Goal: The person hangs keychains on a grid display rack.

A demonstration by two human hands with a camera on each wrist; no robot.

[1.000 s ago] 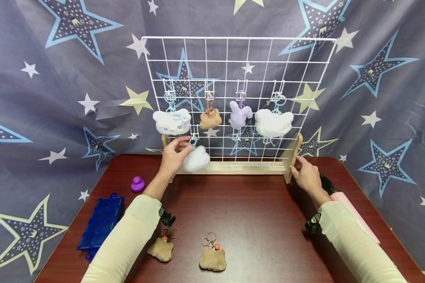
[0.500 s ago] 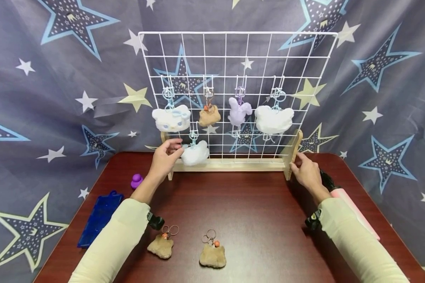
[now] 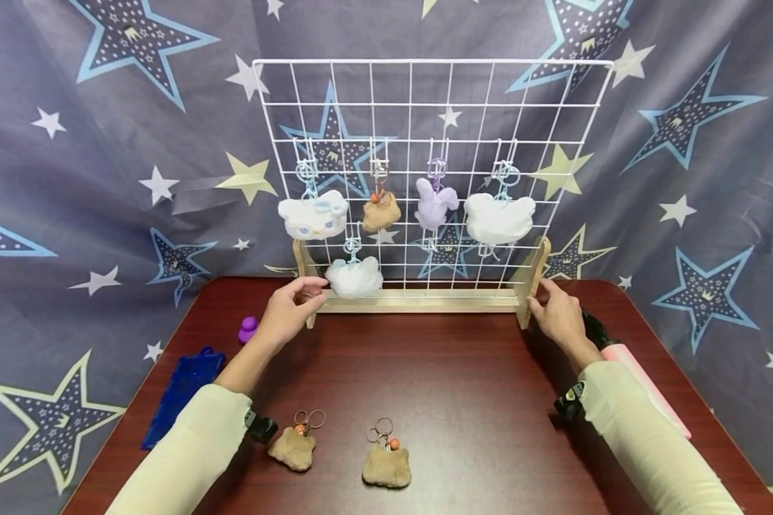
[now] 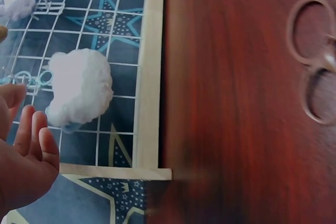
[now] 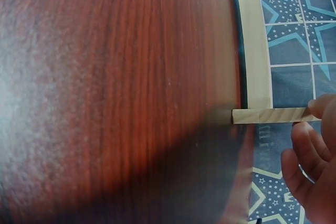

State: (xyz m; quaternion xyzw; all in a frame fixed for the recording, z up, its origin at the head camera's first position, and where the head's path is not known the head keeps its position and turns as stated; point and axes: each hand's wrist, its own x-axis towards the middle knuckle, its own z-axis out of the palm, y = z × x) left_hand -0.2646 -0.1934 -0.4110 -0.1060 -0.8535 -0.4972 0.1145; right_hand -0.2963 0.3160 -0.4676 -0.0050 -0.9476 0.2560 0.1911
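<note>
L hand [image 3: 290, 307] half-curled nr wht plush [image 3: 354, 277]; R hand [image 3: 560, 315] pinches rack leg [image 5: 275, 115].

A fluffy white plush keychain [image 3: 356, 277] is hanging by its pale-blue clasp at the lower left of the white wire rack [image 3: 419, 302], with the left hand [image 3: 288, 311] hovering just beside it. The rack is standing upright between pale wooden end supports, the right hand [image 3: 558, 315] pinching the right one.
</note>
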